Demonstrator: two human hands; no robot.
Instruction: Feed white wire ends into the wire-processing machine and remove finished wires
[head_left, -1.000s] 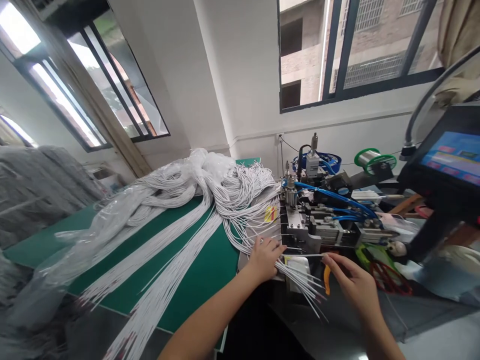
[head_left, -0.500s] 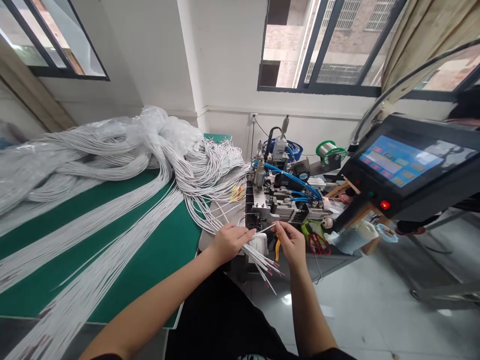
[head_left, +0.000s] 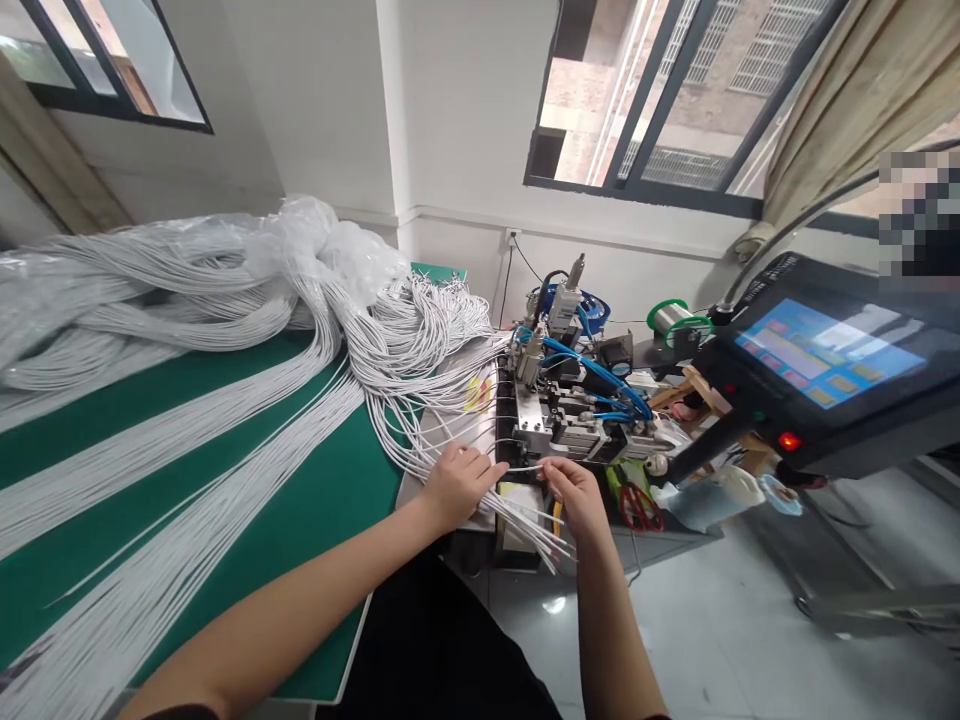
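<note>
My left hand (head_left: pixel 459 487) is closed round a bundle of white cables (head_left: pixel 534 520), whose loose ends fan out to the right below my fingers. One white cable (head_left: pixel 523 469) runs from its fingertips to my right hand (head_left: pixel 571 490), which pinches that cable's end between thumb and fingers. Both hands are just in front of a bench machine (head_left: pixel 566 400) with blue air tubes. Behind my left hand the cables curve back to a large heap of white cables (head_left: pixel 420 330) partly wrapped in clear plastic.
A green table (head_left: pixel 322 560) bears long cable bundles at left. Right of the machine are a control screen (head_left: pixel 829 350), red-handled scissors (head_left: pixel 641 508), a solder-like wire spool (head_left: pixel 679 322) and a blue roll (head_left: pixel 720 498). A person is partly visible at far right.
My right hand has moved slightly down and left, with the pinched cable now nearly level. The loose cable ends under my hands have shifted, and the view has turned a little.
</note>
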